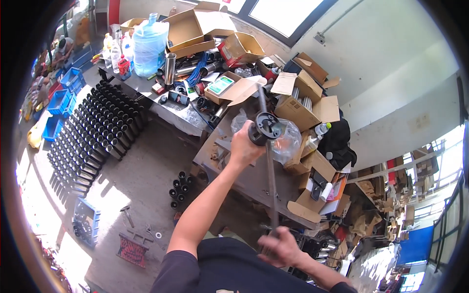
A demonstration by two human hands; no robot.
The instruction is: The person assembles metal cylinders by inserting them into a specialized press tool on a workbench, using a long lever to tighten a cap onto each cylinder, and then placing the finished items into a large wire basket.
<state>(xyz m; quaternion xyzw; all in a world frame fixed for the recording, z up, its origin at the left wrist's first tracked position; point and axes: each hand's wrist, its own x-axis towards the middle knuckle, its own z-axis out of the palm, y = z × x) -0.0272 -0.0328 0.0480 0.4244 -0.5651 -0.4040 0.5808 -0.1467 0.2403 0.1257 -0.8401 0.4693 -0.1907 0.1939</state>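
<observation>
My left hand [244,148] is closed around a short black cylindrical part [267,126], its round end with several holes turned up towards me. A long, thin metal bar [271,178] runs from above that part down towards my body. Whether the bar passes through the part or behind it, I cannot tell. At the bar's lower end, my right hand [280,246] is closed on it, somewhat smeared by motion. Just beyond the black part, a clear plastic bag [287,141] lies on the workbench [234,178].
Open cardboard boxes [305,110] crowd the bench's far and right sides. A large blue water bottle [149,46] stands at the back left. Rows of black tubes [93,132] stand on the floor at left, near blue crates [61,101]. A hammer [127,216] lies on the floor.
</observation>
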